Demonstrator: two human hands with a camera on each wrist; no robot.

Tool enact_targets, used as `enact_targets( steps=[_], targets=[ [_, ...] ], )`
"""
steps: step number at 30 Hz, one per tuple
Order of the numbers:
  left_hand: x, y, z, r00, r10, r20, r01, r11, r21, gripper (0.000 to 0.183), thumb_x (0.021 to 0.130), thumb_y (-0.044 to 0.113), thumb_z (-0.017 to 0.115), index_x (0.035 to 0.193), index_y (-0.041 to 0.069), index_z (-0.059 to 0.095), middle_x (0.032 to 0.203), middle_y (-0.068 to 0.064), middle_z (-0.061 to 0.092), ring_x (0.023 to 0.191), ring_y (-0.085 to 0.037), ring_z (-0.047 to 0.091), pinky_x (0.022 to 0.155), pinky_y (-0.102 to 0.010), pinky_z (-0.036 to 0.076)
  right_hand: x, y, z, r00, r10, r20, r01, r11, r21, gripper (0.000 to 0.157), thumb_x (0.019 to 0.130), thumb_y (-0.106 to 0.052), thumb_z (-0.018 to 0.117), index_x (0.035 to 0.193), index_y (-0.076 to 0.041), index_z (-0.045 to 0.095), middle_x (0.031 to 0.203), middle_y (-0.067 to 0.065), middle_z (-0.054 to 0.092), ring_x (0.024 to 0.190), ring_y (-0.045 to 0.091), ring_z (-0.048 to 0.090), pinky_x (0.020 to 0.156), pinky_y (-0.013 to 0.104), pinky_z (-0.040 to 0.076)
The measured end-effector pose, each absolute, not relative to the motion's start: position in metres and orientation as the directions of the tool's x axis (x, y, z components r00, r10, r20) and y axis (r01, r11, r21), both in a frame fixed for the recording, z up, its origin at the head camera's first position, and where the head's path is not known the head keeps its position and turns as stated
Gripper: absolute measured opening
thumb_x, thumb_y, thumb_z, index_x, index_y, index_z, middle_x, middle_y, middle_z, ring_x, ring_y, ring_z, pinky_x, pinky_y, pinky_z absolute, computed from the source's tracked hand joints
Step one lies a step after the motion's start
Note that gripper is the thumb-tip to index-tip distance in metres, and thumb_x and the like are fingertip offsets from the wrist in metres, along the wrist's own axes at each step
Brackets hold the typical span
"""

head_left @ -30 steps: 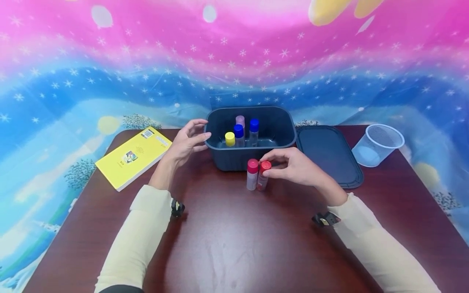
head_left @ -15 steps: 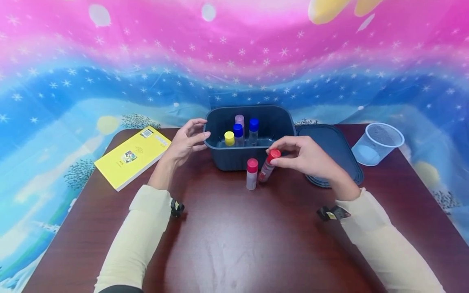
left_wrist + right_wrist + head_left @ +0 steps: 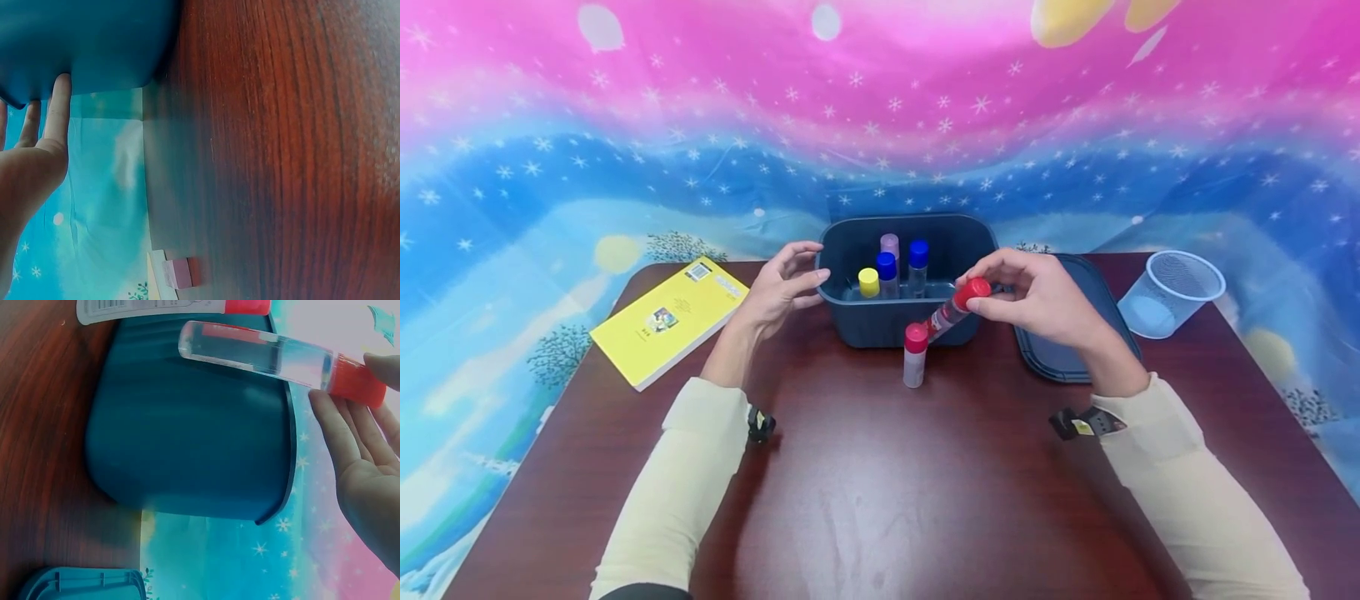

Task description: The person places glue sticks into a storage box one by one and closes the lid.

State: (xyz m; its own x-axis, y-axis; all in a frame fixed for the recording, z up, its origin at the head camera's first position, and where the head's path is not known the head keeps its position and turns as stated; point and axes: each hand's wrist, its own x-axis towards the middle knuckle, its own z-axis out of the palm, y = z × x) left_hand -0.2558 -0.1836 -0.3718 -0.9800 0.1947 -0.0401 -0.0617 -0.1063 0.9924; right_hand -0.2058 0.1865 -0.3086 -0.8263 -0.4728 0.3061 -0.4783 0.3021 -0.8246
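My right hand [image 3: 1037,292] pinches a clear, red-capped bottle [image 3: 950,317] by its cap, tilted in front of the dark bin's near wall. In the right wrist view, the see-through body of this red-capped bottle [image 3: 256,353] hangs off the table. Another bottle with a red cap [image 3: 914,358] stands upright on the table before the bin [image 3: 880,325]. Inside the bin stand a yellow-capped bottle [image 3: 868,283], two blue-capped ones [image 3: 918,258] and a pale purple-capped one [image 3: 890,244]. My left hand [image 3: 778,287] touches the bin's left end with extended fingers.
A dark lid [image 3: 1052,354] lies right of the bin, partly behind my right hand. Beyond it a white mesh cup [image 3: 1172,296] leans on the table. On the left lies a yellow book [image 3: 670,321]. A patterned cloth [image 3: 880,150] hangs behind the table [image 3: 850,483].
My right hand has lifted the red-capped bottle from beside the other one, moving it up and right while tilting it. The left hand stays at the bin.
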Motion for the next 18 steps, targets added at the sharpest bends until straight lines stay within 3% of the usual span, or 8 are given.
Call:
enact_targets(
  steps=[18],
  targets=[
    [-0.255,-0.184,-0.371,-0.979,0.198,-0.038,-0.061,-0.115,0.991,0.052,0.097,0.012,0.069,0.144,0.011,0.047,0.151,-0.013,0.043,0.127,-0.027,0.052,0.089,-0.037,0.058,-0.206,0.183,-0.298,-0.822,-0.367,0.435,-0.491,0.071,-0.868,0.027,0.089,0.010,0.069,0.116,0.007,0.065,0.114,0.011,0.072,0.105,0.025,0.068,0.080,0.028,0.060]
  ],
)
